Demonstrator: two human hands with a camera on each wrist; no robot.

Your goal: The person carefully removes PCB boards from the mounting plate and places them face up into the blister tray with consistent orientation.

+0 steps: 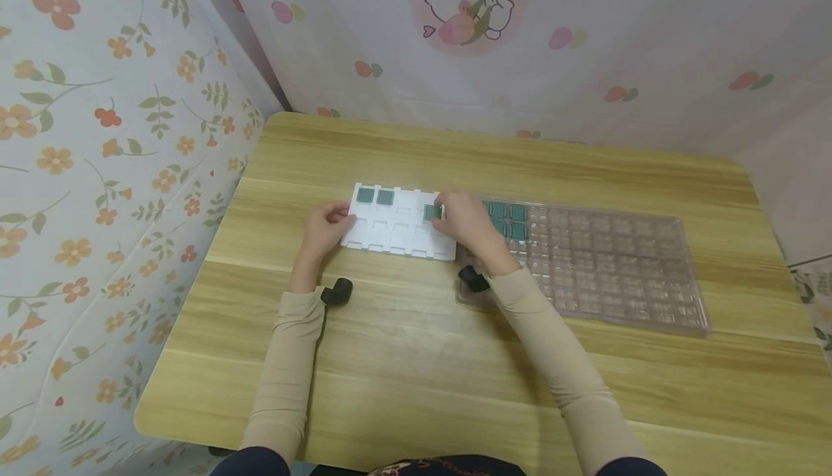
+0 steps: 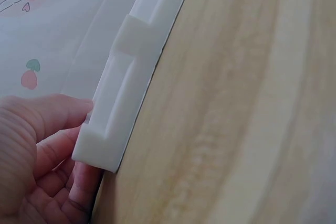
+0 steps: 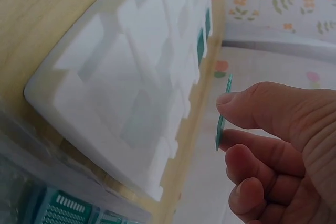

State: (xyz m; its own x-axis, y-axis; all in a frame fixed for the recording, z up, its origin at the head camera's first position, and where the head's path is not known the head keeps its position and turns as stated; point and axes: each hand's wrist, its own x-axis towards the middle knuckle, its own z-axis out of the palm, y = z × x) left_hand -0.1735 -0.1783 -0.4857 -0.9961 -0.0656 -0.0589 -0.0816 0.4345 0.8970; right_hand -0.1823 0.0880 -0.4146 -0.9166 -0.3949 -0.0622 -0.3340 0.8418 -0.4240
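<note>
A white compartment tray lies on the table, with green squares in two of its far-row pockets at the left. My left hand holds the tray's left end, thumb at the edge and fingers curled beside it. Over the right part of the tray, my right hand pinches one thin green square plate between thumb and index finger. In the right wrist view this plate is seen edge-on, apart from the tray surface. The other fingers of that hand are curled.
A clear plastic tray with many small pockets stands to the right, close to the white one. Several green squares sit in its left columns, partly covered by my right hand. Black wrist devices are on both wrists. Printed curtains hang behind the table.
</note>
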